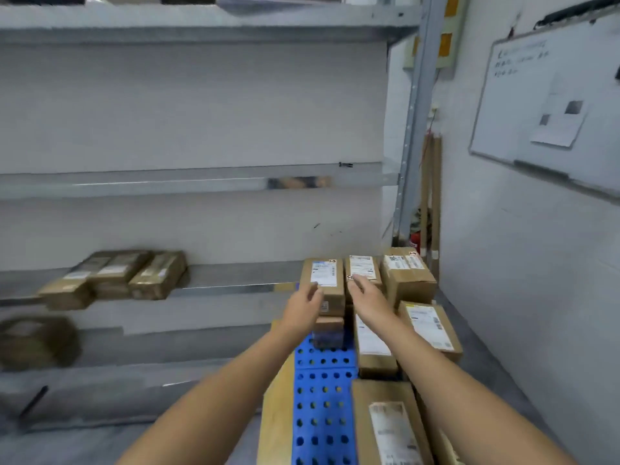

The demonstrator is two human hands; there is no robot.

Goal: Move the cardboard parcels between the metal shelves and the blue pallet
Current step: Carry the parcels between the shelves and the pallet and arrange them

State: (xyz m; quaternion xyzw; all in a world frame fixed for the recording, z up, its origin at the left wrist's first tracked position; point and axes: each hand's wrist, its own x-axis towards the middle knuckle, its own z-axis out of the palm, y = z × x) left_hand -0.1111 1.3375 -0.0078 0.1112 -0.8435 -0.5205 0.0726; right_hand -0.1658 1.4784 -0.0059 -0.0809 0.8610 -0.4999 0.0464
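Left hand (pixel 303 305) reaching forward at 12 o'clock, fingers loosely spread, resting against the near face of a tall labelled parcel (pixel 323 285); not closed around it. Right hand (pixel 364 293) just beside, at 1 o'clock, palm down and fingers spread on the top edge of the neighbouring parcel (pixel 362 270); grip cannot be told, though nothing looks clasped. Both bare forearms stretched out from 6 o'clock.

Standing side by side with those two, at 1 o'clock, a third, bulkier parcel (pixel 407 276), touching the right one. Below the hands, a small box (pixel 330 325) under the left parcel. Nearer, at 3 o'clock of the arms, a flat parcel with a long label (pixel 431 328) and another beside it (pixel 372 350); closest of all, at 5 o'clock, a large box (pixel 391 424). All resting on the blue pallet (pixel 322 394), perforated with round holes, bare down its middle.

Out at 9 o'clock, blurred: three parcels (pixel 115 273) in a row on a metal shelf (pixel 235 290), one more (pixel 37 342) on the tier below. At 2 o'clock, a whiteboard (pixel 550 105) on the wall.
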